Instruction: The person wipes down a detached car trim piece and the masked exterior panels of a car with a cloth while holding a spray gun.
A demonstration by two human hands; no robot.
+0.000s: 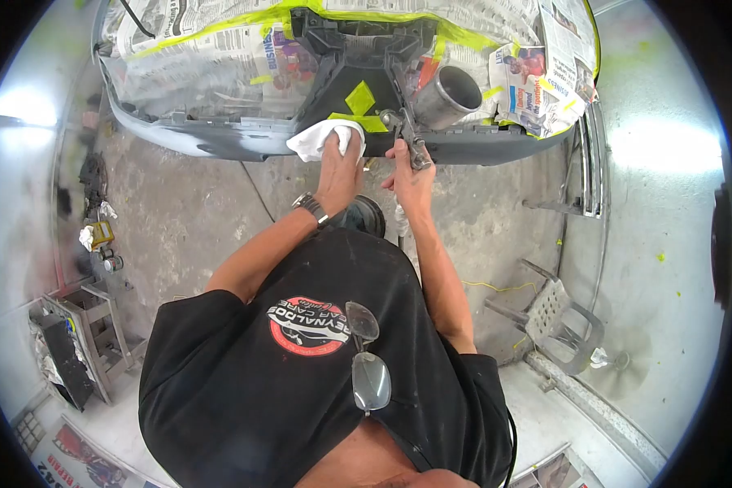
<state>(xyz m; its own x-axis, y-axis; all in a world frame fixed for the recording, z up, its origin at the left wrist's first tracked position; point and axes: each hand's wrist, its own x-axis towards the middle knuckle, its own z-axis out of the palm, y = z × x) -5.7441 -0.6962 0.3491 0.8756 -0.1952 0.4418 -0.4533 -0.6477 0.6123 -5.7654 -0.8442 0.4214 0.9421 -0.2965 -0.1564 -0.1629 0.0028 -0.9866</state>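
My left hand (341, 173), with a watch on its wrist, presses a bunched white cloth (321, 140) against the lower edge of a dark grey car bumper (187, 145). The fingers are closed over the cloth. In my right hand (411, 177) is a spray gun (409, 140), its grip wrapped by my fingers. The gun's metal cup (447, 96) tilts in front of the bumper's right half. Green masking tape (361, 98) sticks to the bumper's dark middle part. Newspaper sheets (220, 61) cover the surface behind, edged with more green tape.
A hose (401, 218) hangs below my right hand. To the right are a worn plastic chair (547, 311) and a metal rack (587, 167). A stand (98, 329) and small cans (114, 263) are on the left. Bare concrete floor (195, 211) lies beneath the bumper.
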